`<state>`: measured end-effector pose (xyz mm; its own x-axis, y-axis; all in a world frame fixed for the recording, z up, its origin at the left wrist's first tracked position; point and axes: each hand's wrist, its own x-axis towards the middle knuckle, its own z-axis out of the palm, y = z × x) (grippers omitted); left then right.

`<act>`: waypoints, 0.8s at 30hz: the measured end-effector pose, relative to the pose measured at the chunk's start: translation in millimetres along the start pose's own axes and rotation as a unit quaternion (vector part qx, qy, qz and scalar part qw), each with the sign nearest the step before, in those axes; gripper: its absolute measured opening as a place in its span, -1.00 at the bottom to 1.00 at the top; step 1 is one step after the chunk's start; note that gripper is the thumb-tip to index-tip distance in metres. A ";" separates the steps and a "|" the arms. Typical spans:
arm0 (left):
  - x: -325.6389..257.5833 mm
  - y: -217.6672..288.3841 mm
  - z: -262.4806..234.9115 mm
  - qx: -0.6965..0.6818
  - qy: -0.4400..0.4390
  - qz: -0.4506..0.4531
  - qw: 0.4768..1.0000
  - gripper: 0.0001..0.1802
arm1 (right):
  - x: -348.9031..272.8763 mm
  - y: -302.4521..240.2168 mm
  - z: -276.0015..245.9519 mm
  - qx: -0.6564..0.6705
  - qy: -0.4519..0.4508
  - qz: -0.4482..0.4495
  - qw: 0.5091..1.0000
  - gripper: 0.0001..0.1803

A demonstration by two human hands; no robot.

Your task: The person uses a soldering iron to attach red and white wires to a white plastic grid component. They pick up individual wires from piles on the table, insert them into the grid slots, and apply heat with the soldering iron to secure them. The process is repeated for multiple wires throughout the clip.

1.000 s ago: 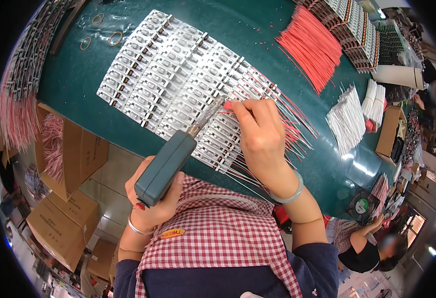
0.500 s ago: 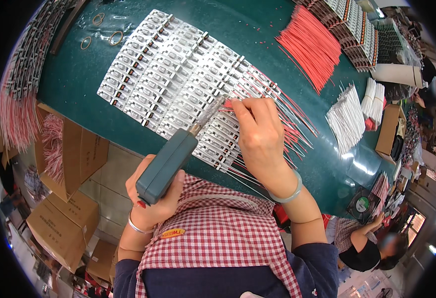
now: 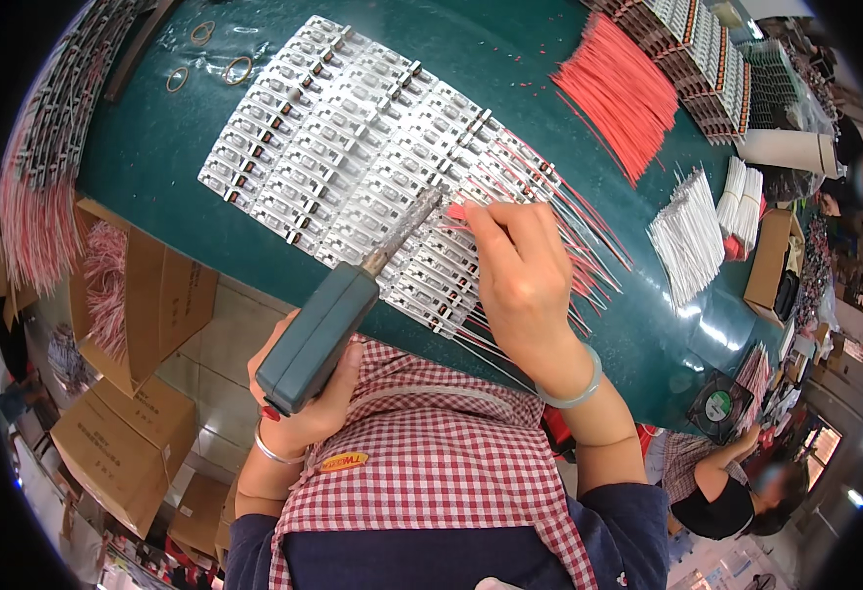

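My left hand (image 3: 306, 425) is closed round a dark green pistol-shaped soldering gun (image 3: 317, 336). Its slim metal barrel points up and right, with the tip over a panel of silver-white small parts (image 3: 348, 138) set in rows. Just right of that tip, my right hand (image 3: 525, 290) pinches short red wire ends (image 3: 458, 211) between thumb and fingers. Red and white wires (image 3: 589, 231) fan out from the panel's right rows, some passing beneath my right hand. Whether the tip touches a part is too small to tell.
A pile of red wires (image 3: 620, 93) and a bundle of white wires (image 3: 685, 236) lie on the green table (image 3: 171, 211) to the right. Stacked panels (image 3: 712, 64) stand at the far right. Cardboard boxes (image 3: 127, 447) are at the lower left. Another person (image 3: 721, 492) sits at the right.
The soldering gun has drawn back slightly toward the lower left. My right hand has shifted a little right and nearer me, and the panel has slid slightly right.
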<state>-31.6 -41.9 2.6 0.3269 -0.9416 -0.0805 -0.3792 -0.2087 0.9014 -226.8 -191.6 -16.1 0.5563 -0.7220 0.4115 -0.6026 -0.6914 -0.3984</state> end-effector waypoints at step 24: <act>0.6 -0.3 -2.3 0.034 -0.021 0.048 0.998 -0.72 | -4.6 -4.4 4.9 -0.009 -0.019 0.008 1.000 -0.59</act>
<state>-29.3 -41.9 3.3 0.2497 -0.9682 -0.0144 -0.4649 -0.1329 0.8753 -223.8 -185.4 -20.2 0.5678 -0.7338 0.3731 -0.6219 -0.6793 -0.3896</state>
